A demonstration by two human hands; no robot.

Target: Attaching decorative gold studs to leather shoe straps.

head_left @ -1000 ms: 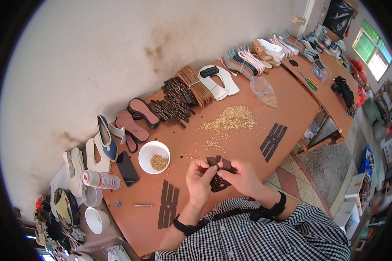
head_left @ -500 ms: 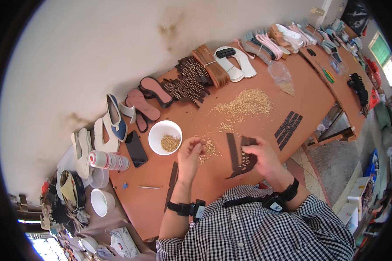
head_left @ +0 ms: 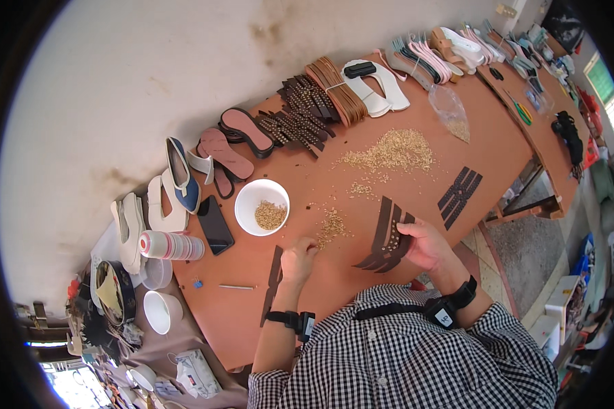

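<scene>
My right hand [head_left: 424, 245] grips a dark brown slotted shoe strap [head_left: 383, 228] by its right edge, thumb on top. Gold studs run along part of this strap, which is held at the table's near side. My left hand [head_left: 298, 262] has its fingertips pinched together beside a small scatter of gold studs [head_left: 333, 228]. Whatever may be between those fingertips is too small to make out. Beyond that hand stands a white bowl [head_left: 262, 184] with gold studs inside. A dark strip [head_left: 273, 279] lies just left of my left wrist.
Farther back on the brown table [head_left: 300, 187] is a larger stud heap [head_left: 396, 151]. Another slotted strap piece [head_left: 460, 196] lies to the right. Studded straps [head_left: 300, 116], sandals and soles line the wall. A phone [head_left: 215, 225] and striped bottle [head_left: 174, 245] stand left.
My left hand has drawn slightly nearer to me, its fingers lower beside the scattered studs. In my right hand the strap has turned, so its several strips and stud row now show.
</scene>
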